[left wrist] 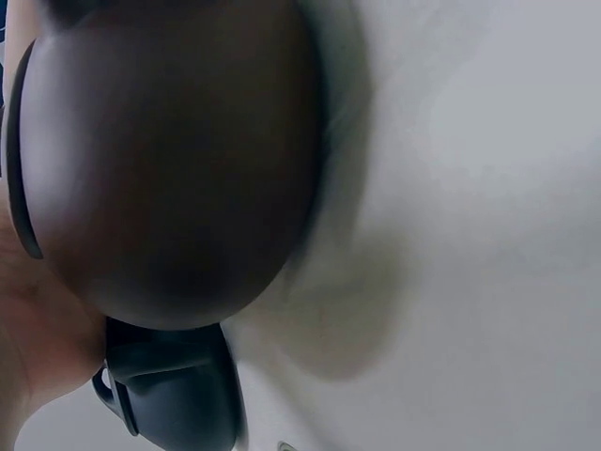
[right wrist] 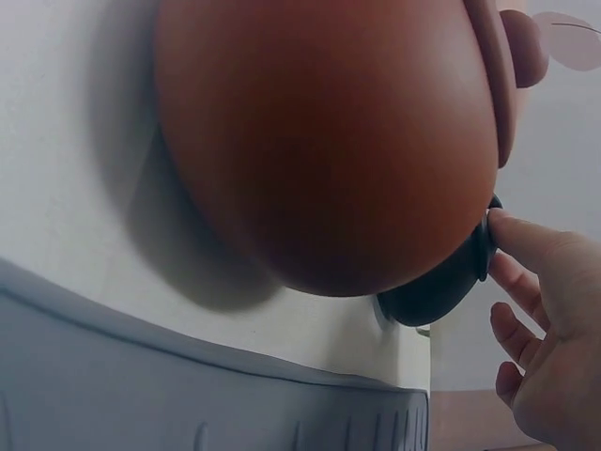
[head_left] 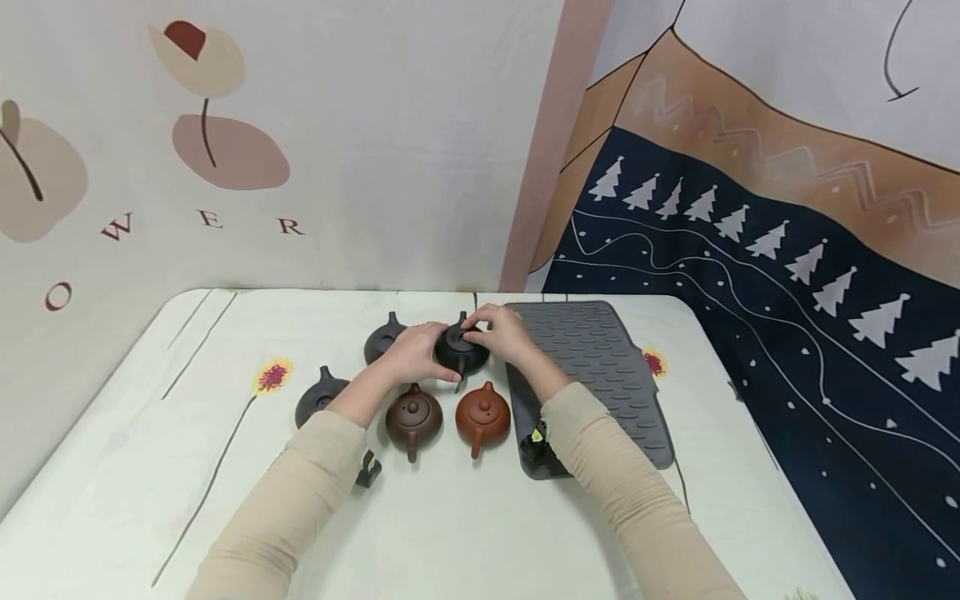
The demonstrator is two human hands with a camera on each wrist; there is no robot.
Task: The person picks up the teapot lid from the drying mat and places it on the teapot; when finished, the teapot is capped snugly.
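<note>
My left hand (head_left: pixel 416 354) grips the left side of a black teapot (head_left: pixel 459 360) with a bridge-shaped lid, its thumb reaching round toward the handle. From the right, the fingertips of my right hand (head_left: pixel 501 332) pinch the lid on top; in the right wrist view the right hand (right wrist: pixel 559 319) touches the lid's edge. Closer to me stand a dark brown teapot (head_left: pixel 414 421) and a reddish-brown teapot (head_left: pixel 483 419), both with round knobs. Another black teapot (head_left: pixel 381 340) stands beyond the left hand, and a third (head_left: pixel 318 396) is partly hidden by the left wrist.
To the right lies a grey ridged mat (head_left: pixel 592 350), partly under the right forearm. A white cloth with printed flowers covers the table (head_left: pixel 225 492). A printed curtain (head_left: pixel 390 167) hangs behind its far edge. Black camera mounts (head_left: pixel 369 469) sit on the wrists.
</note>
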